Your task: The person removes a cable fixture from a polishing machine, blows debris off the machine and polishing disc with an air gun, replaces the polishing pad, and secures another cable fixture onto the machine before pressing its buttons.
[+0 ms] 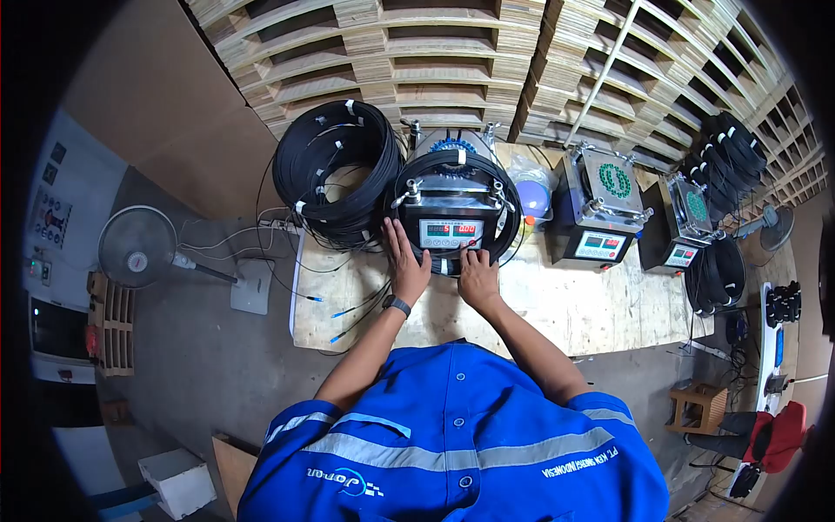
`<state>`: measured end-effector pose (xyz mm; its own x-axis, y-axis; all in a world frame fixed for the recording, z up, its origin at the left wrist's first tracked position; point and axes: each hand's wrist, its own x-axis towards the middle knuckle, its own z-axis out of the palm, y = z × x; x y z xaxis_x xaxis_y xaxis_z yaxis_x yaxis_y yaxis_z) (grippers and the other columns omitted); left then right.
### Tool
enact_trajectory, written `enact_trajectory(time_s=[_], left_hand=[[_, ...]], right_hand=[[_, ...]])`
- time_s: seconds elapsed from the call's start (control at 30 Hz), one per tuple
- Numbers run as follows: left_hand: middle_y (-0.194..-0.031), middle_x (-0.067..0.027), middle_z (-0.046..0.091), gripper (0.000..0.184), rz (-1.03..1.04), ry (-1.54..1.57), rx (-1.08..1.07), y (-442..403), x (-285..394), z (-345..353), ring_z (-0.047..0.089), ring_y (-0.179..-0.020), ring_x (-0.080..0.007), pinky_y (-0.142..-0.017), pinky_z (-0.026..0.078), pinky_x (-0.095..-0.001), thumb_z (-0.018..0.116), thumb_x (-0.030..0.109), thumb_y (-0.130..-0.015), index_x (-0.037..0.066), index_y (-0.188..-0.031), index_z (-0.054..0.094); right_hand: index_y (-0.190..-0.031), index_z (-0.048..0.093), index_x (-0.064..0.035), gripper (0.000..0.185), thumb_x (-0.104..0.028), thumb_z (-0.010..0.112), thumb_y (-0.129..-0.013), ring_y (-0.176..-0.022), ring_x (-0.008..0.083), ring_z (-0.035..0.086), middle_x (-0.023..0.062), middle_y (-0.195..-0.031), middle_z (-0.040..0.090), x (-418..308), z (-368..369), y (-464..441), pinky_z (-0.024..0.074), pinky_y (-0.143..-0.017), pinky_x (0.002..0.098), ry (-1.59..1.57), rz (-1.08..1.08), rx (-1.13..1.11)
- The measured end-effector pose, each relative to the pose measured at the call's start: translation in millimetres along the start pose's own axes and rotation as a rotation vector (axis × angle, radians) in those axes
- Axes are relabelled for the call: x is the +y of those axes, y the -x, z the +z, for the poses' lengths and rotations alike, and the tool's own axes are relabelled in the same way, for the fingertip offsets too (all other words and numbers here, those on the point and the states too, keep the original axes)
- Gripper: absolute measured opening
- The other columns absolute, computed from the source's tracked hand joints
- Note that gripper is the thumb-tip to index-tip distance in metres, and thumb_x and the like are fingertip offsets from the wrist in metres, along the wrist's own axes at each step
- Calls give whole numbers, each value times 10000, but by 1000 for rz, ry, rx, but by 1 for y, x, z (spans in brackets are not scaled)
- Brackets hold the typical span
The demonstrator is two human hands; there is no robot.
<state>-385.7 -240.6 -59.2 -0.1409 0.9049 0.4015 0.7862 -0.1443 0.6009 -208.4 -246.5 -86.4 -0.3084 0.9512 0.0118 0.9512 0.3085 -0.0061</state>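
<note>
A fibre-connector polishing machine (pixel 449 214) with a lit red and green display stands in front of me, a ring of blue connectors (pixel 454 146) on its top plate. A black cable coil (pixel 510 209) hangs around its front. My left hand (pixel 409 266) rests at the machine's lower left, fingers stretched out against the coil. At the panel's lower edge is my right hand (pixel 479 277), fingers bent, one touching near the buttons; it holds nothing. Loose cable ends with blue tips (pixel 337 339) lie left of my left wrist.
A large stack of black cable coils (pixel 337 174) stands to the left on the wooden table (pixel 539 322). To the right are a purple round container (pixel 532 199) and two similar machines (pixel 600 209). Pallets (pixel 435 65) rise behind; a fan (pixel 137 247) stands left. Another person (pixel 774 439) sits far right.
</note>
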Motion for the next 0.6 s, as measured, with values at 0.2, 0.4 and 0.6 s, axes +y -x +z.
enact_trajectory(time_s=[0.2,0.4,0.6], left_hand=[[-1613,-239,10,969,23,-24,-52,9,-1,-6,64,-1488,-425,-1213,124,-479,664,149,-829,-24,-1542,30],[-1141,-172,535,426,77,135,179,11,30,-20,542,-1078,-320,-936,434,-415,672,174,-858,0,-1218,526],[-904,-60,641,261,63,1179,-700,-17,148,-137,592,-777,-100,-709,467,-231,548,222,-1014,-7,-958,660]], right_hand=[[-1427,391,-20,686,-222,600,-806,-1155,304,474,100,-1181,554,4,2,0,469,-818,490,-38,-2,25],[-1364,443,-34,658,-228,649,-770,-1143,307,490,98,-1182,562,7,5,-4,482,-820,492,-136,16,58],[-1337,457,-91,641,-303,690,-779,-1220,297,452,83,-1254,547,15,0,-4,465,-907,565,-229,-20,-96]])
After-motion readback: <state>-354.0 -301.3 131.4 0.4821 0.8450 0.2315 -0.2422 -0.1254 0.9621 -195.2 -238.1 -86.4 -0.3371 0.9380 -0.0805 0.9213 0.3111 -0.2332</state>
